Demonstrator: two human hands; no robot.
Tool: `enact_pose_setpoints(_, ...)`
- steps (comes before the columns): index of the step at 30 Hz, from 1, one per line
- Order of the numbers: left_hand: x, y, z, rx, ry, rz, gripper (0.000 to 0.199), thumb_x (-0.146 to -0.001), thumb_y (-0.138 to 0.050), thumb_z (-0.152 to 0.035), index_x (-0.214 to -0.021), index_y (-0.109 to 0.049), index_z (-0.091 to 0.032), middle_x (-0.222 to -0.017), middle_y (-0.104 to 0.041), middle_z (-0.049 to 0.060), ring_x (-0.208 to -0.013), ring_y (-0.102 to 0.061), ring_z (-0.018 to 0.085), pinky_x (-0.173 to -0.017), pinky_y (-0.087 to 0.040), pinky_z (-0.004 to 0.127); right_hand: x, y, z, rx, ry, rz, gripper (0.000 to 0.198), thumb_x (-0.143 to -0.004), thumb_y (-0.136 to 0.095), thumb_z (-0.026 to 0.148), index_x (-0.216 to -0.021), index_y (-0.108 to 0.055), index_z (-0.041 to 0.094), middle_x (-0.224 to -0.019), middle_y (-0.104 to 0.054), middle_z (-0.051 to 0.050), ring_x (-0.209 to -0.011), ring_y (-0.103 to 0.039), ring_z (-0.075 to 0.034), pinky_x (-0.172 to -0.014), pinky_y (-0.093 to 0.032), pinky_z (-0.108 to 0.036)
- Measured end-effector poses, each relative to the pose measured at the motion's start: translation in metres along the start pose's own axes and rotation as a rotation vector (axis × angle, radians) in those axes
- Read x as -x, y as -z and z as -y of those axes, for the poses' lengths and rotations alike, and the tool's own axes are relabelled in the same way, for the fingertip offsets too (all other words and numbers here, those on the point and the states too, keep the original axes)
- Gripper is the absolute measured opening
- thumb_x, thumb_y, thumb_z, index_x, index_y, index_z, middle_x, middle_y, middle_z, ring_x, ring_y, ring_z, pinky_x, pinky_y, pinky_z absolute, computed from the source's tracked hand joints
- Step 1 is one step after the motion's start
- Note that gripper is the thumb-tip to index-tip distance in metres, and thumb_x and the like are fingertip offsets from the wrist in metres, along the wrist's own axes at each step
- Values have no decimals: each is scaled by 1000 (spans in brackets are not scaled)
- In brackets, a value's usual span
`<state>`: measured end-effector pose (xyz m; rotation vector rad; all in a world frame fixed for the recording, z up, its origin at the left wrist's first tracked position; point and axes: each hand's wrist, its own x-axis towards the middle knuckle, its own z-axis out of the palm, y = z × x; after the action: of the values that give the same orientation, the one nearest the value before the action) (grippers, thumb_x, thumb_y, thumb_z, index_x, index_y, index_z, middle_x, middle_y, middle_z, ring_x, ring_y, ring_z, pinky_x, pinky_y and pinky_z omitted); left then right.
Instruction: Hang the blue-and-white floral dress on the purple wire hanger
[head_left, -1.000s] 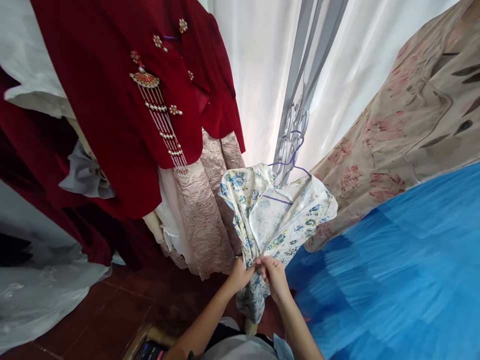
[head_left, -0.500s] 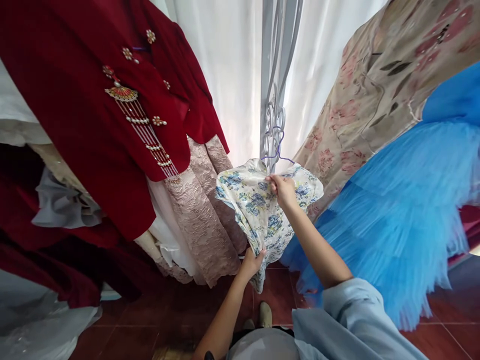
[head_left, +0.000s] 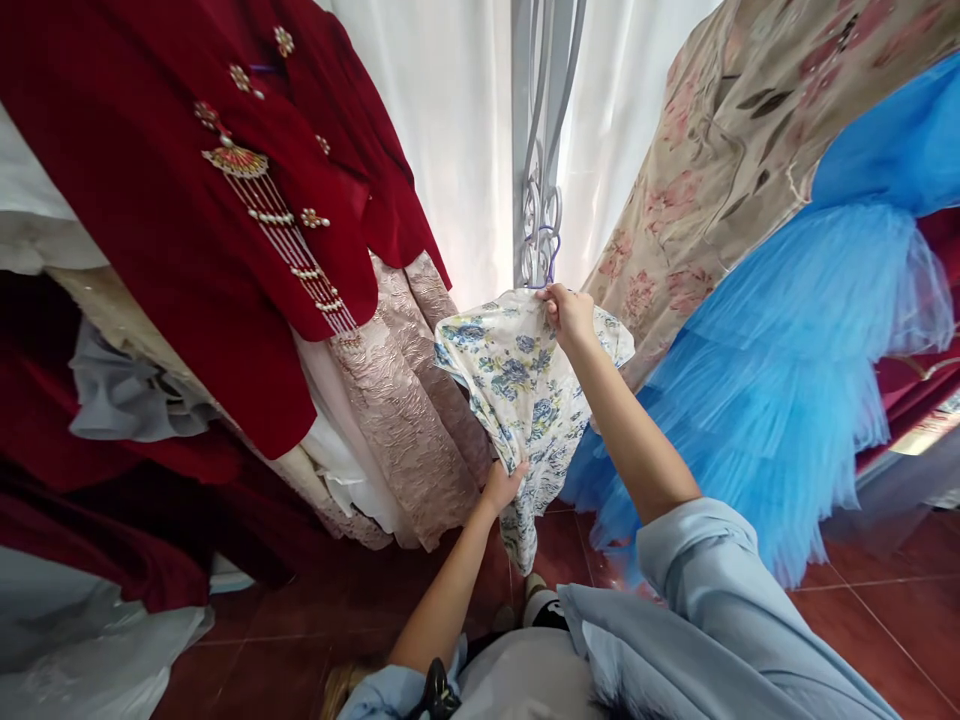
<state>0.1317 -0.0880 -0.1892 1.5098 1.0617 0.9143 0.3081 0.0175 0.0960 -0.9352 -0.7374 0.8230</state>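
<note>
A white blouse [head_left: 517, 375] with blue flowers and yellow-green leaves hangs in front of me on a purple hanger [head_left: 556, 262], hooked on a grey metal stand [head_left: 534, 190]. My right hand [head_left: 568, 312] pinches its top edge near the neck, just below the hanger. Lower down, my left hand [head_left: 507, 486] grips the garment's left side near the waist, and cloth bunches there. The lower hem hangs below that hand. Most of the hanger is hidden inside the blouse.
To the left hang a dark red jacket [head_left: 187, 250] with beaded ornaments and a pink textured skirt [head_left: 420, 420]. On the right are a beige floral dress [head_left: 690, 200] and a blue tulle dress [head_left: 772, 360]. White curtains [head_left: 450, 120] hang behind, above a red tiled floor [head_left: 270, 660].
My right hand has moved up the blouse from its upper front to the neck edge, covering part of the hanger. My left hand keeps its grip, slightly higher in view. The camera has shifted a little.
</note>
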Motion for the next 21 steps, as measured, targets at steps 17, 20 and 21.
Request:
enact_pose_setpoints(17,-65,66,-142,-285,-657,-607,30,-91,-54,-19,-121,-56,-20,-127,-57,13,-125,-54,24,-109,-44,40,25,27,-19,106,130,125,21,-85,-61,37,-74,-62,19,-47,-48,6,-43,-35,-9,-44,-27,-21)
enact_pose_setpoints(20,-102,51,-236,-489,-938,-327,22,-96,-51,-22,-116,-62,-22,-120,-62,10,-122,-56,23,-110,-43,41,27,31,-23,145,190,152,26,-88,-62,44,-75,-61,21,-48,-47,6,-45,-38,-10,-47,-31,-22)
enact_pose_setpoints(21,-113,45,-261,-550,-979,-234,23,-96,-52,-22,-116,-63,-22,-121,-64,10,-121,-56,23,-108,-44,40,27,32,-23,159,212,163,28,-88,-62,45,-73,-59,21,-49,-47,6,-46,-39,-10,-48,-32,-23)
